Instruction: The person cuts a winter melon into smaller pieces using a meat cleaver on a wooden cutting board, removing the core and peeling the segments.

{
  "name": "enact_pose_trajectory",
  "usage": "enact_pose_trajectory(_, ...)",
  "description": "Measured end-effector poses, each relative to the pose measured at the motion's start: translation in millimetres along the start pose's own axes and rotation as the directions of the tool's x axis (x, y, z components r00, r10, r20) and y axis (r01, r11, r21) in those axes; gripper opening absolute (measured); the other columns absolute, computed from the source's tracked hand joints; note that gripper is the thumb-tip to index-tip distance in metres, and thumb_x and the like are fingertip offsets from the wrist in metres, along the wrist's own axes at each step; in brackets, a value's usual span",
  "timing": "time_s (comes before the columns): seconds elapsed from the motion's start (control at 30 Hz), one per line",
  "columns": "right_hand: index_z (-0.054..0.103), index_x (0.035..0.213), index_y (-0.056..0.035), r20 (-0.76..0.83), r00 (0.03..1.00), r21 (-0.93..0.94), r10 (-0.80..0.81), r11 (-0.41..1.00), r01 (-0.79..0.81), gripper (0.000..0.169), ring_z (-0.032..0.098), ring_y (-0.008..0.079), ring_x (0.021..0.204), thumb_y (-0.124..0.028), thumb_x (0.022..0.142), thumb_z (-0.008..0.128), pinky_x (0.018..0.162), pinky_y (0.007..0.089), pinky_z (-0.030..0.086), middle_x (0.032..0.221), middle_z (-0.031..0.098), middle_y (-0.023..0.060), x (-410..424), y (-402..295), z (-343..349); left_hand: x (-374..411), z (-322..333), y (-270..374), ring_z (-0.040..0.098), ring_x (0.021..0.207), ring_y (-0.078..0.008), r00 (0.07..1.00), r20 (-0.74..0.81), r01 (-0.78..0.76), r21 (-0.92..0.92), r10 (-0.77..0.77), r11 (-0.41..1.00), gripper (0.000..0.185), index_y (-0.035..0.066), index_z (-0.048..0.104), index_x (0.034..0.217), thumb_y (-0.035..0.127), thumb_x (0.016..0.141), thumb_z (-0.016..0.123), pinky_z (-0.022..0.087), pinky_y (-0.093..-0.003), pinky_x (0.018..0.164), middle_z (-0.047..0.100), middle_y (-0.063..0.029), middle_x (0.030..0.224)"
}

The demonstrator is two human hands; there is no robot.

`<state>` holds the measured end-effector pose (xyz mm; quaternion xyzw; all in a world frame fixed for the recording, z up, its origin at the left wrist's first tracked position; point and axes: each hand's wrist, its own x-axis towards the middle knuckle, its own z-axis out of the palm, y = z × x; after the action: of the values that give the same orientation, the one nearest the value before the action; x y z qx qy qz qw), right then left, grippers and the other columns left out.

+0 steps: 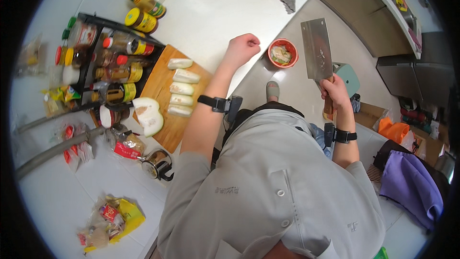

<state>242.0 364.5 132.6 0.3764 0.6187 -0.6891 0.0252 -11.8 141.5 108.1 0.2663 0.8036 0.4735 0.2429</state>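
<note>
My right hand (335, 91) grips the wooden handle of a cleaver (317, 48), its broad blade raised and flecked with pale bits. My left hand (243, 51) is over the counter's edge, its fingers curled with nothing seen in them. Beyond that edge, on the floor, a red bucket (283, 53) contains food scraps and peelings. To my left a wooden cutting board (163, 95) lies on the counter. Several pale strips of melon (181, 88) are lined up on it. A larger cut piece of green-rinded melon (149, 117), likely winter melon, lies at the board's edge.
A black rack (90, 57) of seasoning bottles borders the board. A sauce jar (141, 20) and a glass bottle (145, 3) stand by it. A glass pot (157, 163) sits near the board. Grey cloth (285, 0) lies at the counter edge; a green stool (345, 79) stands on the floor.
</note>
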Motion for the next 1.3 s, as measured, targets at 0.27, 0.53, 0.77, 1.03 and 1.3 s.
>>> enact_pose_trajectory(0.27, 0.048, 0.084, -0.0025, -0.105, 0.994, 0.078, 0.033, 0.997, -0.025, 0.011, 0.048, 0.0109, 0.048, -0.004, 0.079, 0.057, 0.045, 0.0276, 0.042, 0.062, 0.049, 0.0025, 6.2, 10.4, -73.6, 91.2, 92.0, 53.9, 0.066, 0.079, -0.028, 0.975, 0.185, -0.185, 0.38, 0.121, 0.906, 0.024, 0.006, 0.069, 0.093, 0.02, 0.078, 0.056, 0.052, -0.0346, 0.074, 0.069, -0.0129, 0.086)
enact_pose_trajectory(0.53, 0.047, 0.084, -0.0027, -0.149, 0.985, 0.19, 0.088, 0.98, -0.058, 0.011, 0.048, 0.0111, 0.047, -0.003, 0.078, 0.057, 0.043, 0.0277, 0.043, 0.063, 0.048, 0.0024, 9.4, 17.3, -118.2, 140.1, 134.1, 67.4, 0.065, 0.088, -0.0302, 0.955, 0.234, -0.281, 0.503, 0.184, 0.817, 0.026, 0.008, 0.07, 0.097, 0.016, 0.08, 0.052, 0.051, -0.0364, 0.082, 0.068, -0.0134, 0.095)
enact_pose_trajectory(0.77, 0.048, 0.085, -0.0025, -0.158, 0.983, 0.216, 0.092, 0.975, -0.057, 0.011, 0.048, 0.011, 0.046, -0.002, 0.078, 0.057, 0.043, 0.0271, 0.042, 0.063, 0.048, 0.0023, 18.5, 15.8, -128.8, 153.3, 141.2, 77.1, 0.064, 0.091, -0.0299, 0.953, 0.239, -0.287, 0.508, 0.188, 0.812, 0.026, 0.008, 0.068, 0.102, 0.015, 0.082, 0.052, 0.051, -0.0362, 0.084, 0.068, -0.0129, 0.098)
enact_pose_trajectory(1.03, 0.048, 0.086, -0.002, -0.103, 0.992, 0.186, 0.076, 0.981, -0.056, 0.012, 0.048, 0.0112, 0.047, -0.002, 0.078, 0.056, 0.042, 0.0271, 0.042, 0.063, 0.049, 0.003, 34.0, 11.1, -131.7, 155.6, 141.1, 89.7, 0.064, 0.092, -0.0303, 0.958, 0.201, -0.276, 0.439, 0.206, 0.855, 0.027, 0.008, 0.066, 0.107, 0.017, 0.086, 0.052, 0.051, -0.0352, 0.083, 0.067, -0.0138, 0.1)
enact_pose_trajectory(1.3, 0.048, 0.088, -0.0023, -0.007, 0.996, 0.125, 0.086, 0.989, -0.084, 0.011, 0.048, 0.0108, 0.046, -0.001, 0.079, 0.054, 0.042, 0.0267, 0.042, 0.062, 0.048, 0.0022, 53.2, -3.3, -111.7, 127.9, 106.6, 70.2, 0.067, 0.086, -0.0267, 0.985, -0.06, -0.141, 0.256, 0.161, 0.957, 0.032, 0.005, 0.064, 0.111, 0.024, 0.086, 0.057, 0.053, -0.0334, 0.079, 0.068, -0.0142, 0.098)
